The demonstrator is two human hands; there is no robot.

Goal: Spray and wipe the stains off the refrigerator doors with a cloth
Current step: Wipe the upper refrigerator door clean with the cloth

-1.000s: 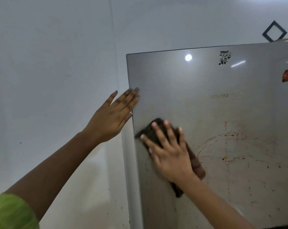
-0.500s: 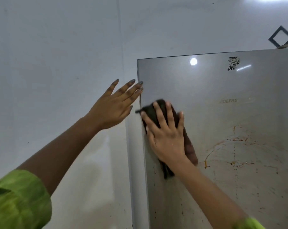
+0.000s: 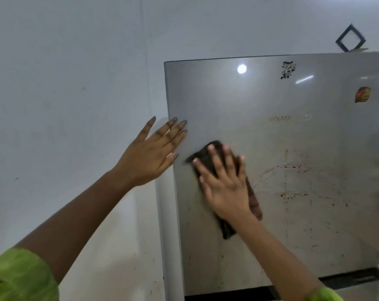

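Note:
The grey upper refrigerator door (image 3: 293,131) fills the right half of the head view. Orange-brown stains (image 3: 290,170) streak its middle, with small specks lower down. My right hand (image 3: 225,185) presses a dark brown cloth (image 3: 252,203) flat against the door near its left edge, fingers spread over it. My left hand (image 3: 153,155) is open, fingers straight, its fingertips resting on the door's left edge, holding nothing.
A white wall (image 3: 64,94) lies left of the fridge. A red sticker (image 3: 362,94) and a torn black sticker (image 3: 288,70) sit on the door's upper part. A dark gap (image 3: 347,279) below marks the lower door. A diamond-shaped frame (image 3: 350,39) hangs on the wall above.
My right hand slid the cloth up the door's left side, then a little right and down. My left hand stayed on the door's edge.

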